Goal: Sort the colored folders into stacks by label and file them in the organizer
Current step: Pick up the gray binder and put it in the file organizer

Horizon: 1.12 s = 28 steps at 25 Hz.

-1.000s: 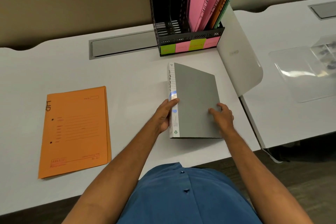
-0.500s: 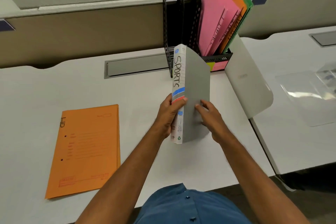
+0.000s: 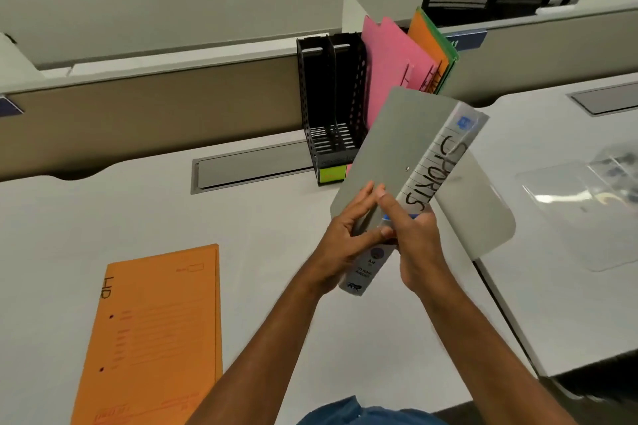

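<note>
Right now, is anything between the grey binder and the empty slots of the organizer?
Nothing visible. Both hands, left hand and right hand, hold the binder tilted in the air just in front of the organizer. Its two left slots look empty; the pink folders stand to their right.

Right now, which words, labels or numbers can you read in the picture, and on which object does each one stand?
"SPORTS": handwritten on the spine of the grey binder, gripped by the left hand and right hand.
"A4": small print low on the same spine; the lines under it are too blurred to read.
"HP": handwritten at the edge of the orange folder; its printed lines are too blurred to read.
Dark marks on the pink folders: not readable.
</note>
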{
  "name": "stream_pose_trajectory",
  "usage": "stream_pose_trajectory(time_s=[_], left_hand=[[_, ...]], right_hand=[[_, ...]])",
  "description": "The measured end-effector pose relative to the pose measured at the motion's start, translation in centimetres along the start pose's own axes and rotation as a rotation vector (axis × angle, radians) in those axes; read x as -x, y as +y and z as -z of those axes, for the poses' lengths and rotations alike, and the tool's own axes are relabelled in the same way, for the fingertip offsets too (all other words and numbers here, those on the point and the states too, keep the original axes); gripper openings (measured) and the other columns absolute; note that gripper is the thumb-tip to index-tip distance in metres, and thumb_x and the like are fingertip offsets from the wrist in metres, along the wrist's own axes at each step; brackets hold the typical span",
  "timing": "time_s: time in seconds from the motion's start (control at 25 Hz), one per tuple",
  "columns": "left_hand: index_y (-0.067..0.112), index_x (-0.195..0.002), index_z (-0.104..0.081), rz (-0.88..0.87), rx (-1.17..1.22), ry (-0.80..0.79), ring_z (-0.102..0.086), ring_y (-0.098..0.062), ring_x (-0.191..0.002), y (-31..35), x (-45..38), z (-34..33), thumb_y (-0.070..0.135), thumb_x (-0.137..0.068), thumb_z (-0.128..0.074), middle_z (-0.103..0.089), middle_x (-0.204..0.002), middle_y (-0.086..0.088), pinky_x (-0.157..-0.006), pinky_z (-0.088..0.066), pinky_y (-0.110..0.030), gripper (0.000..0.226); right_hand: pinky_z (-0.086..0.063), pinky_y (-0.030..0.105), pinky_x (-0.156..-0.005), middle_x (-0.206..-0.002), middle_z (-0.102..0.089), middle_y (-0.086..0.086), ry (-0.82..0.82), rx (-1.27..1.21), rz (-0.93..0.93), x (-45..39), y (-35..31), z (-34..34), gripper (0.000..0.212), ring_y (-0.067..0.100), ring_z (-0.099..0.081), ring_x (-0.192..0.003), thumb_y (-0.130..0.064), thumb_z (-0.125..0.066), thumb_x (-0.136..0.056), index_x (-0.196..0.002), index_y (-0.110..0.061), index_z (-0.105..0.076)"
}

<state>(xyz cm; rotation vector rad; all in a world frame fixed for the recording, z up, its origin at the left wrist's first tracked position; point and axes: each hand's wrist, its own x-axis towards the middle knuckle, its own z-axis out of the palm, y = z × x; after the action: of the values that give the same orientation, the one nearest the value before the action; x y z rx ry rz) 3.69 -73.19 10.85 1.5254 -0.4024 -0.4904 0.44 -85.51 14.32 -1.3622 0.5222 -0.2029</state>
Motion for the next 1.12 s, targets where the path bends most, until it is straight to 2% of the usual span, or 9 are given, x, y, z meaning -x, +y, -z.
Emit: stream_pose_trajectory(time_s=[0.08, 0.24, 0.44, 0.64, 0.76, 0.88, 0.96, 1.04, 1.12], left_hand=[[0.062, -0.147, -0.036, -0.034, -0.051, -0.038, -0.025, 0.005, -0.15, 0.1, -1.0, -0.1, 0.042, -0.092, -0.071, -0.016, -0.162, 0.039, -0.11, -0.039, -0.02, 0.068], [0.06, -0.146, -0.041, -0.067, -0.136, -0.01, -0.02, 0.001, -0.154, -0.1, -3.4, 0.1, 0.049, -0.089, -0.069, -0.018, -0.164, 0.034, -0.115, -0.029, -0.021, 0.064], [0.04, -0.142, -0.057, 0.023, -0.088, 0.18, -0.039, 0.0, -0.145, -1.0, -6.7, 2.2, 0.032, -0.097, -0.069, -0.042, -0.16, 0.017, -0.116, -0.041, -0.033, 0.048], [0.031, -0.128, -0.066, 0.059, -0.117, 0.545, -0.062, 0.008, -0.11, -1.7, -11.8, 6.3, 0.021, -0.099, -0.063, -0.067, -0.124, 0.017, -0.099, -0.052, -0.024, 0.031], [0.03, -0.134, -0.06, 0.12, -0.131, 0.66, -0.059, -0.004, -0.119, -2.8, -15.7, 9.0, 0.027, -0.099, -0.062, -0.061, -0.129, 0.016, -0.102, -0.05, -0.03, 0.035], [0.028, -0.143, -0.05, 0.161, -0.174, 0.724, -0.049, -0.013, -0.132, -4.2, -19.7, 11.1, 0.03, -0.098, -0.062, -0.052, -0.144, 0.008, -0.107, -0.046, -0.035, 0.046], [0.025, -0.148, -0.045, 0.191, -0.217, 0.743, -0.045, -0.016, -0.137, -5.3, -22.4, 12.2, 0.028, -0.098, -0.062, -0.046, -0.152, 0.001, -0.111, -0.045, -0.037, 0.052], [0.022, -0.15, -0.041, 0.223, -0.266, 0.763, -0.044, -0.019, -0.138, -6.4, -24.9, 12.9, 0.025, -0.098, -0.063, -0.043, -0.153, -0.002, -0.111, -0.043, -0.036, 0.057], [0.019, -0.152, -0.038, 0.226, -0.32, 0.771, -0.045, -0.019, -0.136, -7.6, -26.8, 13.0, 0.022, -0.097, -0.065, -0.043, -0.151, -0.005, -0.105, -0.042, -0.028, 0.061]], right_hand=[[-0.056, 0.021, -0.062, -0.104, -0.058, -0.003, 0.11, -0.048, 0.053, -0.7, 0.2, 0.4, 0.075, 0.016, -0.063, -0.1, -0.043, -0.081, -0.073, -0.137, -0.026, -0.046], [-0.058, 0.028, -0.063, -0.111, -0.066, 0.001, 0.221, -0.076, 0.147, -3.1, 0.2, 1.0, 0.074, 0.023, -0.068, -0.103, -0.043, -0.081, -0.069, -0.135, -0.024, -0.054], [-0.059, 0.021, -0.068, -0.116, -0.069, 0.008, 0.294, -0.015, 0.351, -7.5, -1.0, 0.3, 0.076, 0.022, -0.072, -0.098, -0.045, -0.08, -0.069, -0.134, -0.012, -0.058], [-0.061, 0.032, -0.061, -0.104, -0.072, 0.009, 0.311, -0.029, 0.449, -13.9, -3.0, -2.4, 0.067, 0.023, -0.071, -0.083, -0.041, -0.08, -0.071, -0.125, -0.007, -0.061], [-0.06, 0.035, -0.06, -0.097, -0.072, 0.011, 0.315, -0.025, 0.491, -18.1, -3.6, -4.2, 0.062, 0.026, -0.07, -0.077, -0.039, -0.08, -0.071, -0.119, -0.005, -0.062], [-0.063, 0.044, -0.062, -0.105, -0.068, 0.024, 0.32, 0.024, 0.498, -22.0, -3.7, -5.8, 0.073, 0.035, -0.067, -0.084, -0.043, -0.081, -0.071, -0.125, 0.001, -0.058], [-0.064, 0.044, -0.065, -0.11, -0.066, 0.027, 0.313, 0.037, 0.523, -24.1, -3.7, -6.8, 0.077, 0.031, -0.065, -0.086, -0.042, -0.081, -0.072, -0.128, 0.003, -0.055], [-0.062, 0.027, -0.071, -0.115, -0.069, 0.01, 0.321, 0.038, 0.574, -25.9, -3.5, -7.8, 0.07, 0.021, -0.069, -0.095, -0.037, -0.081, -0.074, -0.13, -0.004, -0.056], [-0.06, 0.021, -0.077, -0.115, -0.067, -0.014, 0.326, 0.04, 0.621, -27.4, -3.2, -8.7, 0.06, 0.013, -0.07, -0.103, -0.032, -0.08, -0.075, -0.128, -0.02, -0.055]])
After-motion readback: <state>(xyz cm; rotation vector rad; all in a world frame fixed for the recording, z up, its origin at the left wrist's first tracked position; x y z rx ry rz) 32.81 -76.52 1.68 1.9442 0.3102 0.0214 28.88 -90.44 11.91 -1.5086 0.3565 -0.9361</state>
